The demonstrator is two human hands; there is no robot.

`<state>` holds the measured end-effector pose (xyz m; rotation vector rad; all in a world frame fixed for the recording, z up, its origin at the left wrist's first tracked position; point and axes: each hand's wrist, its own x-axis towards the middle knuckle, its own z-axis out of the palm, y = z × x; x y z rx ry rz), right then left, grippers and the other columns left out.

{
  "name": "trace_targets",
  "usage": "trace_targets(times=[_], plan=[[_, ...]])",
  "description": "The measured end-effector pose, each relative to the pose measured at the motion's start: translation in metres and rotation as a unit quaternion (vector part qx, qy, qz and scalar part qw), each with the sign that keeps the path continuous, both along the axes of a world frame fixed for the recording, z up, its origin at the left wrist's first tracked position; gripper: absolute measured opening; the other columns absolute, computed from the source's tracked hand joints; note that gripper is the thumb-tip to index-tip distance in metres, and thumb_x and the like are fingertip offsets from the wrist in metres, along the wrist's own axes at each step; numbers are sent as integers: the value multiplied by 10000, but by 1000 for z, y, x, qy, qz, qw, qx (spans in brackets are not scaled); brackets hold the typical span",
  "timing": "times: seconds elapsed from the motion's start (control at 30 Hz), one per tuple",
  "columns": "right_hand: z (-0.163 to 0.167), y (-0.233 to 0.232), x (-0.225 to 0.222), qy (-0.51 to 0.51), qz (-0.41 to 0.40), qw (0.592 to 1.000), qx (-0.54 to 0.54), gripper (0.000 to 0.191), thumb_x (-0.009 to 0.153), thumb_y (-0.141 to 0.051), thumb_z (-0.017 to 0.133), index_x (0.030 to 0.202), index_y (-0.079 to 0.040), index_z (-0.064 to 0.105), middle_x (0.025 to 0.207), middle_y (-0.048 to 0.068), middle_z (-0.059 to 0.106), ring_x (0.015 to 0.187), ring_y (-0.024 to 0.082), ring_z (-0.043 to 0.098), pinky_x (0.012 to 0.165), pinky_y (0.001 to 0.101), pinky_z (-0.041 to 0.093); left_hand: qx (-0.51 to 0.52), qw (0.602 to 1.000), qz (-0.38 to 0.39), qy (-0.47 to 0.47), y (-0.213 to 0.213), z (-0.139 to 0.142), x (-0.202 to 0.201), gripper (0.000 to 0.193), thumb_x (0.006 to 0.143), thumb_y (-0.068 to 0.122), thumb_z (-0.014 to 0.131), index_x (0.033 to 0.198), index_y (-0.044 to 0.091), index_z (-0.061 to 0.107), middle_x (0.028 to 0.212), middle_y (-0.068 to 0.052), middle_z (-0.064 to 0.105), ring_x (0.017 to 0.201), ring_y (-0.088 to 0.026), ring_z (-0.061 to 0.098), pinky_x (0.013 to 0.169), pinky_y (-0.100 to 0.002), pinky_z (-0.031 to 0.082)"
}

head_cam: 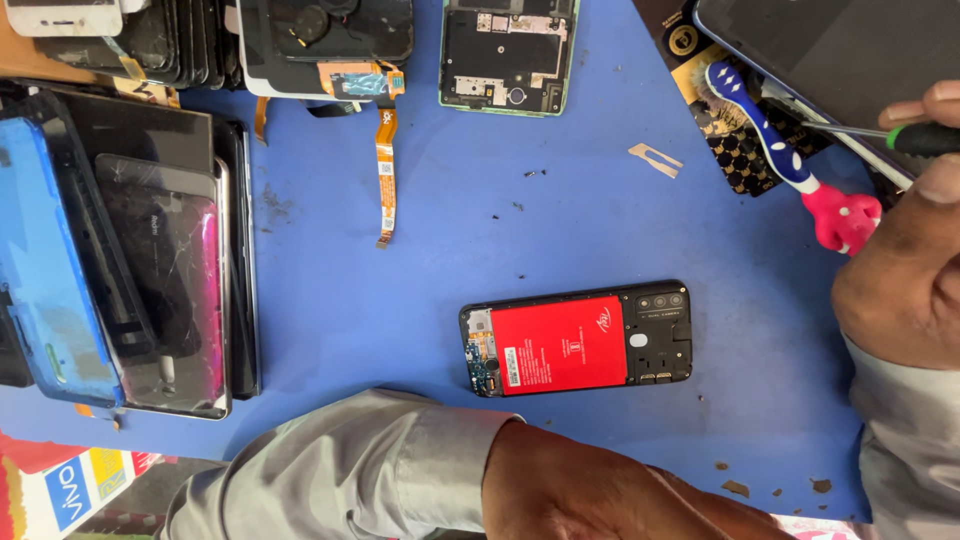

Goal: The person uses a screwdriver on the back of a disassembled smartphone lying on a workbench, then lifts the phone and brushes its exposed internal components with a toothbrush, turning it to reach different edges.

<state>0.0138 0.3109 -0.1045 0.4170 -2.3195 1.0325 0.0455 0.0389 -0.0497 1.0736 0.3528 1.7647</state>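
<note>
stack of phones (pixel 150 250): at my nine o'clock, a pile of cracked screens and blue frames, well apart from both my hands.
flex cable (pixel 385 165): orange strip hanging from a stripped board at eleven o'clock, running toward six.
left hand (pixel 610 495): low at six o'clock, grey sleeve and wrist along the bottom edge; fingers run out of view, so I cannot tell whether it is closed or loose. It holds nothing I can see.
opened phone (pixel 577 337): flat on the blue mat (pixel 450 250), back cover off, red battery up. It lies at twelve o'clock of my left wrist, near but not touching. Long axis runs nine to three; camera end points to three, charging-port end to nine.
nearer hand: the left, by my judgement.
toothbrush (pixel 775 150): blue and white with a pink handle, at two o'clock, bristles toward eleven.
right hand (pixel 905 270): at three o'clock, fingers pinched around the screwdriver (pixel 880 133), green-black handle in my grip, shaft pointing to nine. The phone lies at eight o'clock from it, well apart.
</note>
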Motion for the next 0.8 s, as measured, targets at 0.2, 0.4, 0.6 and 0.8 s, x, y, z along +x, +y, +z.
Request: trace_targets(times=[0.2,0.4,0.6,0.8], plan=[[15,-9,-6,1,-1,1000,24,247,1292,2,410,1111,107,542,1315,322,636,1011,394,671,881,451,609,-1,1000,0,-3,0,3,0,394,1112,438,591,1277,83,545,925,-22,629,759,-55,545,708,-237,463],[55,-33,2,-88,-39,994,60,226,1281,-8,369,1231,140,533,1256,255,607,1037,297,659,916,340,555,1,1000,-8,-13,0,5,-2,399,1111,446,589,1271,82,546,939,-23,627,773,-56,545,719,-236,462],[56,-27,6,-83,-10,996,15,164,1205,23,399,1253,130,514,1288,226,587,1106,255,662,1022,298,588,2,1000,-24,-19,0,5,-5,405,1110,454,587,1265,82,548,953,-24,626,787,-57,546,730,-236,461],[62,-27,3,-75,4,997,29,123,1194,47,476,1262,141,516,1256,223,583,1065,254,648,952,293,595,-3,999,-38,-23,2,7,-6,411,1109,462,585,1258,81,550,967,-26,624,801,-58,547,742,-235,460]])
